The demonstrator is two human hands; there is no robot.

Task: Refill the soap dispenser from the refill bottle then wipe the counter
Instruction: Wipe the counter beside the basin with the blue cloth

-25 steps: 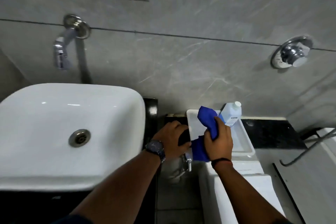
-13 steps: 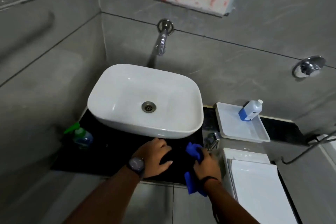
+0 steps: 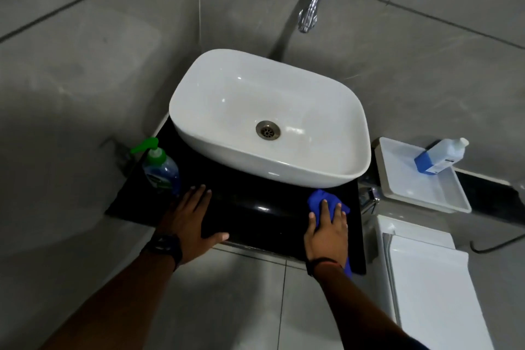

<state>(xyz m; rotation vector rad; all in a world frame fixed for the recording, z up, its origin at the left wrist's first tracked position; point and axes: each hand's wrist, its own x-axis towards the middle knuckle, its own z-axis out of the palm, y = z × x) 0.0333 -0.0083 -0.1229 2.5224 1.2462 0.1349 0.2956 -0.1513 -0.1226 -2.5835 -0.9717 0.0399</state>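
At the far left of the glossy black counter [image 3: 244, 207] stands the soap dispenser [image 3: 160, 167], a rounded clear bottle of blue-green liquid with a green pump, upright and close to the grey tiled wall. Just to its right the left hand [image 3: 193, 223] lies flat and spread on the counter, gripping nothing, thumb at the near edge. Bare black surface runs between the two hands, under the overhanging white basin [image 3: 270, 116], smooth and oval-cornered. The right hand [image 3: 328, 231] presses a crumpled blue cloth [image 3: 322, 203] flat against the counter near its right edge, fingers extended over it. Further right, off the counter, the refill bottle [image 3: 439, 155] leans tilted in a shallow white tray [image 3: 426, 193].
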